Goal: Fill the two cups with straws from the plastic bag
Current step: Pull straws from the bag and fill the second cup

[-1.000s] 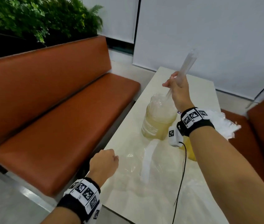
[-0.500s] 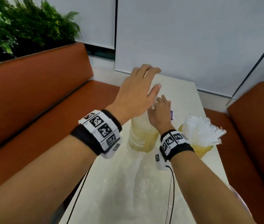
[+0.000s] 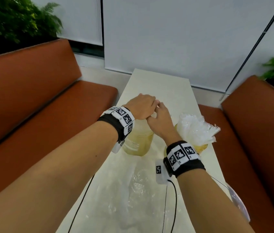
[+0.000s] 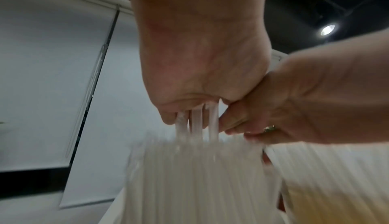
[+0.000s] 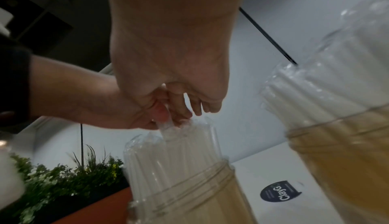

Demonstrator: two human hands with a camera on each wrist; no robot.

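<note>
Both forearms stretched toward frame centre, left hand [image 3: 142,105] fingers pointing down, gripping wrapped straws [image 4: 195,122] standing in the left cup [image 3: 138,145], right hand [image 3: 160,122] pinching them alongside, right cup [image 3: 200,146] already stuffed, plastic bag [image 3: 133,195] flat at lower centre of the table [image 3: 158,84].

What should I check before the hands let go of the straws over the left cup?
1. Left cup upright on the table: ok.
2. Both hands on straw tops above that cup; left hand, right hand: ok.
3. Straws seated fully down in the left cup: cannot tell, hands cover them.
4. Right cup holds straws: ok, a wrapped bunch stands in it.
5. Plastic bag emptied: cannot tell, it is clear and crumpled.
</note>
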